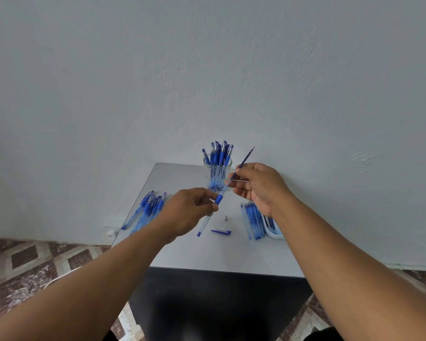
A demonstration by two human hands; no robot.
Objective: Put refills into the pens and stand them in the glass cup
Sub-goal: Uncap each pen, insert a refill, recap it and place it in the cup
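Note:
My left hand (191, 209) grips a clear pen barrel (208, 217) with a blue rubber sleeve, held slanted above the table. My right hand (255, 184) pinches a thin blue refill (244, 161), whose lower end sits at the open mouth of the barrel. Behind the hands a glass cup (217, 172) stands near the table's far edge with several blue pens upright in it. A blue pen cap (221, 231) and a small metal tip (226, 218) lie loose on the table below the hands.
A heap of blue pens (146, 207) lies on the grey table (207, 257) at the left. At the right lie more blue pens (252, 219) beside a white tray (274, 231) of refills. A pale wall rises right behind the table.

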